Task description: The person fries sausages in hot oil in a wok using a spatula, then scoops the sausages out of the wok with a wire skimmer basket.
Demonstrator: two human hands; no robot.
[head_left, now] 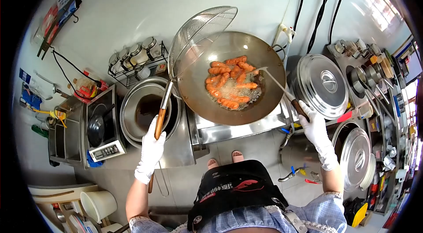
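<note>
My left hand [152, 150], in a white glove, is closed around the wooden handle of a large wire-mesh strainer [200, 28]. Its basket is raised above the left rim of a wok [194, 96]. A white glove also covers my right hand [313, 123], which grips the dark handle of a long wok spatula [276, 82]. The spatula's head is seen edge-on, at the right side of the food. Several orange-brown, sausage-like pieces [224, 78] lie in bubbling oil [254, 94] inside the wok. Another wooden handle end [151, 183] shows below my left hand.
A metal pot [124, 120] with dark liquid stands left of the wok. Further left is an induction cooker [108, 150] with a small black pan [95, 129]. Lidded pots [319, 85] stand at right. A spice jar rack [143, 72] is against the wall.
</note>
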